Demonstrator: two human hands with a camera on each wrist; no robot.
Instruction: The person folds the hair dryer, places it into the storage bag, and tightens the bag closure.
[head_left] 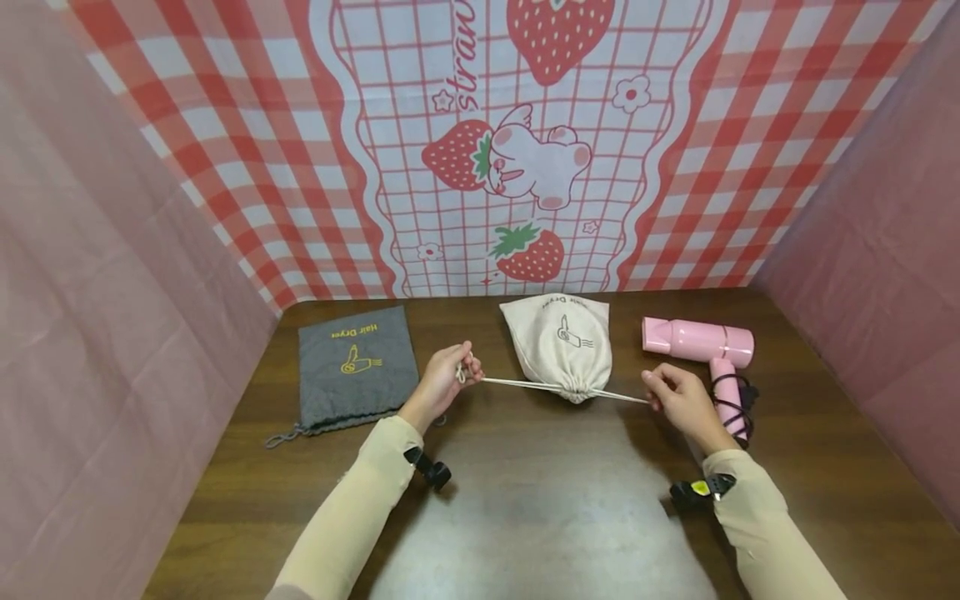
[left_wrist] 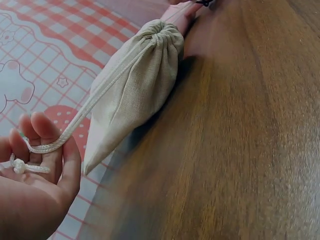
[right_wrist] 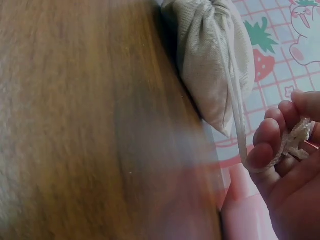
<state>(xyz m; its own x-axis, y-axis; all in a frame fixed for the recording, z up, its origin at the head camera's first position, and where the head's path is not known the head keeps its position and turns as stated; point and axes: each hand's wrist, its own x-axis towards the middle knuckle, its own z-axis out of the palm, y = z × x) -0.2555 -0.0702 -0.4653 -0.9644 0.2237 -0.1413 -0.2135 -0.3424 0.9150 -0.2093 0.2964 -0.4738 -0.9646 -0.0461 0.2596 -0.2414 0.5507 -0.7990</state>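
Note:
A cream drawstring bag (head_left: 566,342) printed with a hair dryer lies at the back of the table, its mouth gathered tight and facing the person. My left hand (head_left: 452,372) holds one end of the white drawstring (head_left: 517,382), and in the left wrist view the knotted cord (left_wrist: 19,166) lies across the curled fingers. On the other side, my right hand (head_left: 678,400) grips the opposite cord end, looped round its fingers in the right wrist view. Both cords run taut from the puckered neck (left_wrist: 160,32), out to either side.
A grey drawstring bag (head_left: 356,367) marked "Hair Dryer" lies flat on the left. Beyond my right hand is a pink hair dryer (head_left: 697,340), its black cord (head_left: 738,400) wound round the handle. A strawberry-patterned cloth (head_left: 472,208) hangs behind the table, pink cloth (head_left: 862,250) at the sides.

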